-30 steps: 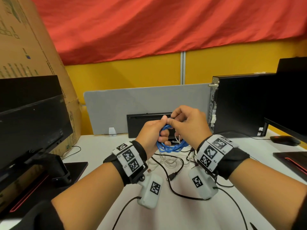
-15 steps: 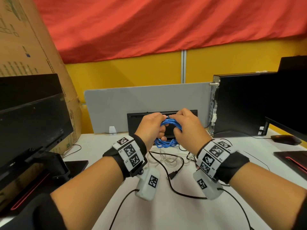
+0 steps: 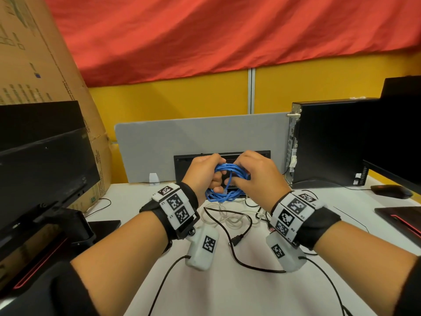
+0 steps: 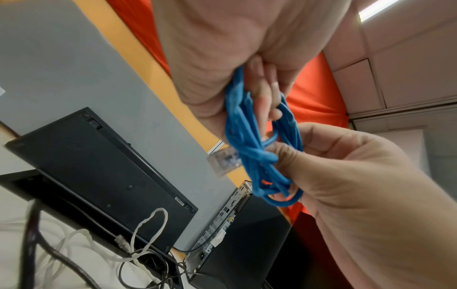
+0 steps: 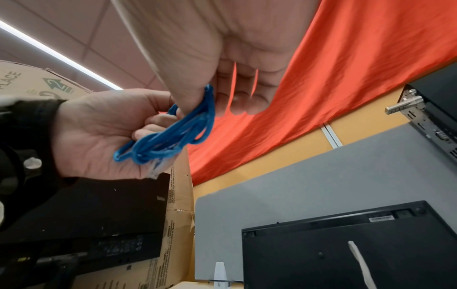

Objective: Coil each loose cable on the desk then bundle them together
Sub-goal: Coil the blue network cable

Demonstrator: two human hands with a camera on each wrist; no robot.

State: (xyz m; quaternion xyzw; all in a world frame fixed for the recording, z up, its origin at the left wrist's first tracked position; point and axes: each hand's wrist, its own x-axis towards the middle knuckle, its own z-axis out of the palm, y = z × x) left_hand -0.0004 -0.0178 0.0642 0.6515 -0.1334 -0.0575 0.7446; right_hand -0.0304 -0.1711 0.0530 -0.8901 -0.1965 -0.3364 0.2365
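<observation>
Both hands are raised above the white desk point(image 3: 227, 288), gripping a coiled blue cable point(image 3: 227, 179) between them. The left hand point(image 3: 202, 174) has its fingers curled through the coil's left side, while the right hand point(image 3: 257, 176) pinches the right side of the loops between thumb and fingers. A clear plug at the cable's end hangs beside the coil. Below, a white cable point(image 3: 230, 218) and a black cable point(image 3: 237, 242) lie loose and tangled on the desk.

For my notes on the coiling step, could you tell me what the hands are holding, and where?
Both grip the coiled blue cable: left hand on the coil's left side, right hand on its right side.
</observation>
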